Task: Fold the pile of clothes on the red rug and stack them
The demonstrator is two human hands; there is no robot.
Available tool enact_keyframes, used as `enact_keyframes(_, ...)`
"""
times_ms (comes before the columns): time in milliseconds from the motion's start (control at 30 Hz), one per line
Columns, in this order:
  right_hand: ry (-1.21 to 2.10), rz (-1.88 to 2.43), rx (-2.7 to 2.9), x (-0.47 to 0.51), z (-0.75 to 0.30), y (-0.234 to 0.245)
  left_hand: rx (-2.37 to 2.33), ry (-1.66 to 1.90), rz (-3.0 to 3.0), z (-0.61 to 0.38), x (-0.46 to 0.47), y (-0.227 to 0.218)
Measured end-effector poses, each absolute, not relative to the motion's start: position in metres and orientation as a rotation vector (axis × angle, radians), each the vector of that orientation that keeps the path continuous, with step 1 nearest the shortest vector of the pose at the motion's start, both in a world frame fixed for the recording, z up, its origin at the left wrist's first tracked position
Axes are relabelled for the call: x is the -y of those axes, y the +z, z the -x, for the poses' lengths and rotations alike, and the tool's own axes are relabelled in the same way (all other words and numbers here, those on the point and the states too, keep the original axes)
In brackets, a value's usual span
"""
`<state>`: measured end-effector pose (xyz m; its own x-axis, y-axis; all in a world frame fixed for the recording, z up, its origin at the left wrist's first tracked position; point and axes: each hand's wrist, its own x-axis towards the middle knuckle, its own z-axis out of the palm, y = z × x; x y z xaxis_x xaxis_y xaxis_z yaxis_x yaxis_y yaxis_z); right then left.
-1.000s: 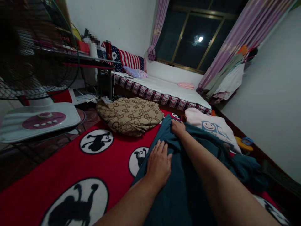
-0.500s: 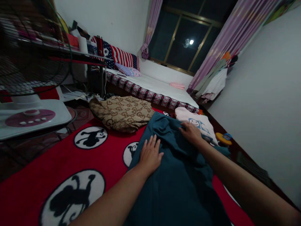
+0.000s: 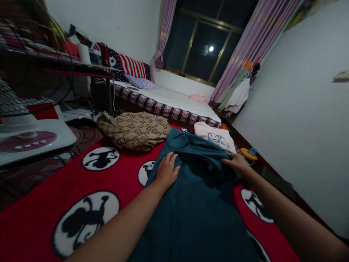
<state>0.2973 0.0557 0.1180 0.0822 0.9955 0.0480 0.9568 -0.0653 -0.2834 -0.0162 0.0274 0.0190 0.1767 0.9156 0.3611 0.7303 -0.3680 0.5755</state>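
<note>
A dark teal garment (image 3: 188, 214) lies spread over a red blanket (image 3: 128, 182) with round monkey prints. Its far end is rumpled and raised in folds. Flat on the left part of the cloth rests my left hand (image 3: 167, 171), fingers slightly apart and holding nothing. At the right side, my right hand (image 3: 237, 163) pinches a lifted fold of the garment between thumb and fingers. Beyond the cloth is a folded pale pink top (image 3: 214, 134) with a smiley print. To the far left of it lies a brown patterned cloth item (image 3: 136, 129).
A white fan base (image 3: 35, 142) stands at the left, beside a cluttered desk (image 3: 79, 62). A yellow round object (image 3: 248, 154) sits near the right wall. Behind is a bed with a white mattress (image 3: 169, 98), under a window with purple curtains (image 3: 240, 47).
My right hand has moved right and toward me, taking hold of the garment's edge and pulling up a fold. My left hand stays on the cloth. The view has turned slightly right.
</note>
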Motion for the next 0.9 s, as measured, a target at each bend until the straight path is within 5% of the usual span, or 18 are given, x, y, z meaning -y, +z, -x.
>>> enact_keyframes(200, 0.646, 2.127, 1.601, -0.063, -0.316, 0.124, -1.567, 0.803, -2.311, 0.015, -0.027, 0.017)
enact_keyframes(400, 1.299, 1.685, 1.286, -0.031, -0.288, 0.137, -1.521, 0.807, -2.297, 0.015, -0.032, 0.016)
enact_keyframes(600, 0.966, 1.572, 1.336, 0.003, -0.256, 0.141, -1.38, 1.214, -2.072, 0.022, -0.036, 0.019)
enact_keyframes(767, 0.147, 1.49, 1.811, 0.051, -0.244, 0.114, -1.362, 1.223, -2.083, 0.025, -0.035, 0.017)
enact_keyframes(900, 0.105, 1.438, 2.434, 0.093, -0.21, 0.083, -1.372, 1.226, -2.056, 0.025, -0.037, 0.016)
